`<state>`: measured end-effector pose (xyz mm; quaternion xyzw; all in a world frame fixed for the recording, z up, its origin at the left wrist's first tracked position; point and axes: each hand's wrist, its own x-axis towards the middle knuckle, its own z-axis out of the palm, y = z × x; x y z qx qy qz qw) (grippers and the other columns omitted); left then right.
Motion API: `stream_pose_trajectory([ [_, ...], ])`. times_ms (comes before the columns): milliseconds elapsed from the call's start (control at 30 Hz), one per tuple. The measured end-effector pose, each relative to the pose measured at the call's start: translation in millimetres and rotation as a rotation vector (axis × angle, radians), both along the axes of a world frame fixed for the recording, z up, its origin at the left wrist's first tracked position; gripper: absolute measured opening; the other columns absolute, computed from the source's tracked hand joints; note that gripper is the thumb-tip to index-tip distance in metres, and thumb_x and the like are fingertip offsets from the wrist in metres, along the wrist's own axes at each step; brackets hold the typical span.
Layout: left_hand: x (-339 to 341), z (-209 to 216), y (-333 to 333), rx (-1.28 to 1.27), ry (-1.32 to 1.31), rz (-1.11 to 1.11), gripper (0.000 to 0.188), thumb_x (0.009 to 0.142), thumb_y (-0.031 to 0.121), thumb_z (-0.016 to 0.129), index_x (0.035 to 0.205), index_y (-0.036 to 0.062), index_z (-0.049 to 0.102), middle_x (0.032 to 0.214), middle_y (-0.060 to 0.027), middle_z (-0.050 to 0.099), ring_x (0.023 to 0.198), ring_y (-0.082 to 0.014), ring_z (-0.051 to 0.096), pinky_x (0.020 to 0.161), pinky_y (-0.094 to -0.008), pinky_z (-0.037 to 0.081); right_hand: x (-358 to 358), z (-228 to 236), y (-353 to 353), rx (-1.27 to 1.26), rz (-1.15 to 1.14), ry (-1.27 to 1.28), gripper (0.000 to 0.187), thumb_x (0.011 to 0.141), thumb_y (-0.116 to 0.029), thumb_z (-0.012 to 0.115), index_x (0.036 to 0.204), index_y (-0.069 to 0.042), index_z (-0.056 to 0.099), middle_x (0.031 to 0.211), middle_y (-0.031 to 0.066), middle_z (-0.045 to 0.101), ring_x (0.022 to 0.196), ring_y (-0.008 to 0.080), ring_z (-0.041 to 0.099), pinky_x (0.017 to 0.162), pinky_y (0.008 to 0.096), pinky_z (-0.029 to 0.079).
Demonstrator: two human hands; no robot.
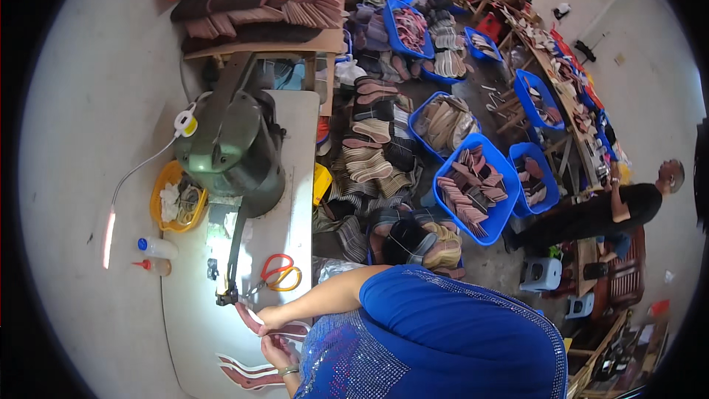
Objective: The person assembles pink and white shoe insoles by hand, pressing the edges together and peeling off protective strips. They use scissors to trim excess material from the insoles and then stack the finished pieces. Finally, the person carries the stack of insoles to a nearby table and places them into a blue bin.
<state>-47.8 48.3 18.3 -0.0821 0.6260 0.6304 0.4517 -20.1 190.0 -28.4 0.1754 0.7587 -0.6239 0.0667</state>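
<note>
My right hand (275, 318), the upper one, pinches a curved maroon shoe piece (249, 315) with a white edge. One end of that piece reaches the foot of a green sewing machine (227, 297). Close below, my left hand (279, 355) wears a bracelet, and its bent fingers close at the near side of the same piece. Beside the left hand, several similar white-edged curved pieces (251, 378) lie on the white table (193, 329). Scissors (279, 273) with red and orange handles rest just beyond my right hand.
A yellow basket (156, 207), a blue-capped bottle (159, 247) and a red-tipped bottle (153, 267) stand along the wall. A thin lamp (109, 240) glows there. Stacked shoe pieces (369, 155) and blue baskets (484, 229) fill the floor. Another person (628, 207) stands right.
</note>
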Motion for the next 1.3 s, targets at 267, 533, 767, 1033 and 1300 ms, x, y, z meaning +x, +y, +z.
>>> stream_pose_trajectory([
  [267,-10,-7,-7,0.071,0.085,0.124,0.024,0.095,0.029,0.053,0.108,0.0093,0.052,0.085,0.0010,0.055,0.072,-0.0074,0.052,0.061,-0.0199,0.042,-11,33,5,-0.011,0.082,-0.030,0.050,0.078,-0.043,0.066,0.099,0.002,0.063,0.095,0.0236,0.066,0.091,0.0384,0.063,0.080,0.0422,0.048],
  [533,-14,20,-17,0.377,0.009,0.214,0.046,0.095,0.041,0.050,0.128,0.0080,0.047,0.115,-0.0065,0.057,0.105,-0.0147,0.053,0.089,-0.0296,0.038,9,131,16,0.215,0.069,-0.122,0.043,0.074,-0.039,0.070,0.096,-0.002,0.067,0.084,0.0208,0.067,0.079,0.0363,0.065,0.069,0.0425,0.049],
  [767,-38,108,1,0.782,-0.074,0.198,0.062,0.092,0.038,0.057,0.140,0.0040,0.037,0.132,-0.0130,0.049,0.120,-0.0211,0.048,0.101,-0.0385,0.039,16,187,26,-0.044,0.103,0.373,0.027,0.075,-0.026,0.073,0.088,-0.004,0.065,0.076,0.0101,0.067,0.070,0.0212,0.062,0.065,0.0367,0.046],
  [1033,-23,182,43,0.870,0.103,-0.035,0.049,0.098,0.032,0.047,0.133,-0.0023,0.041,0.129,-0.0147,0.051,0.114,-0.0220,0.053,0.100,-0.0358,0.042,75,242,58,0.217,0.011,0.507,0.026,0.077,-0.024,0.070,0.088,-0.002,0.061,0.084,0.0140,0.064,0.076,0.0297,0.060,0.067,0.0380,0.045],
  [1300,13,208,77,0.726,0.336,-0.133,0.046,0.097,0.032,0.050,0.126,-0.0040,0.046,0.119,-0.0168,0.057,0.105,-0.0216,0.057,0.090,-0.0338,0.048,114,267,46,0.262,-0.310,0.564,0.044,0.082,-0.035,0.068,0.102,0.002,0.057,0.093,0.0180,0.059,0.091,0.0340,0.060,0.079,0.0391,0.046],
])
